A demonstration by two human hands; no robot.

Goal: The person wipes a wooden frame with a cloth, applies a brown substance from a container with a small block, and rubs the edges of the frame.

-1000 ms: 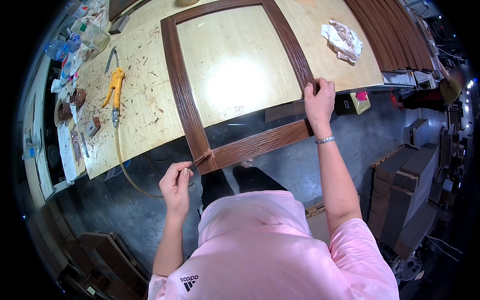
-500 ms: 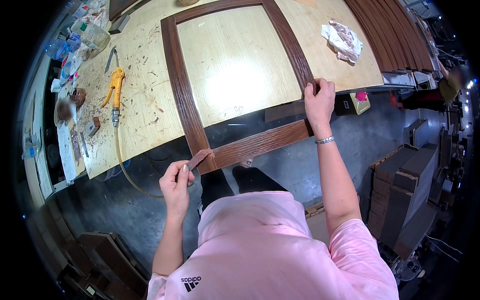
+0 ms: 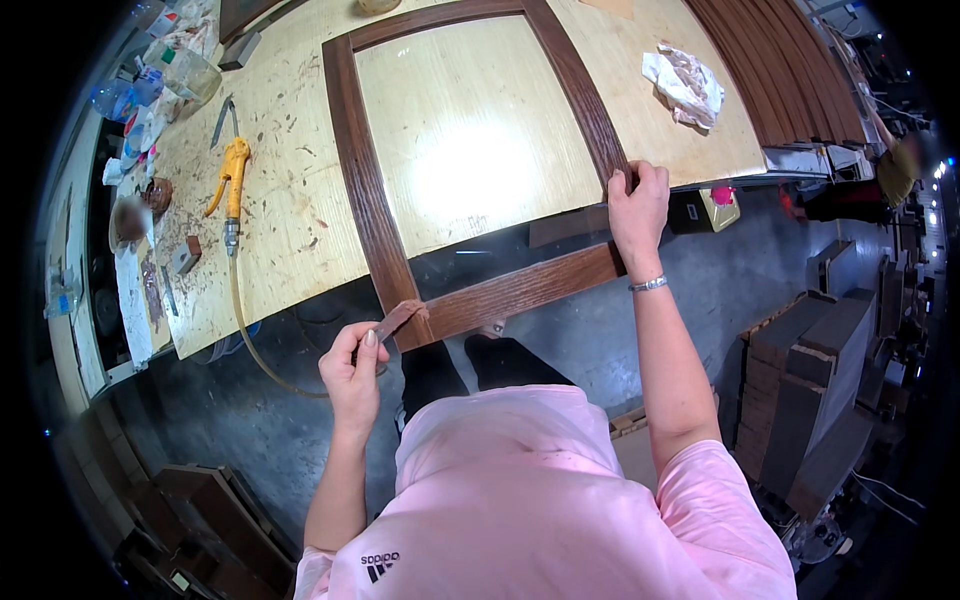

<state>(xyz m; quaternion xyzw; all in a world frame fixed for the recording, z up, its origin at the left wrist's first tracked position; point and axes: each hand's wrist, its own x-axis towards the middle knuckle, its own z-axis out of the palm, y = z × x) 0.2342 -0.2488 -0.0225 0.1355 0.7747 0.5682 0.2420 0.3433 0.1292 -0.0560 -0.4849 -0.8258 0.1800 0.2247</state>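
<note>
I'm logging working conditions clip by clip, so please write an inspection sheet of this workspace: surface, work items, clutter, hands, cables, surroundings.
Surface: pale table, speckled brown left of the frame.
Work items: dark wooden frame, its near end overhanging the table edge; scraper with brown paste at its tip, at the frame's near left corner.
Clutter: bottles at far left; yellow air gun left of the frame; crumpled paper right of it.
Hands: left hand holds the scraper; right hand grips the frame's right side.
Cables: hose from the air gun, over the near edge.
Surroundings: stacked wooden strips and another person, both at right.
</note>
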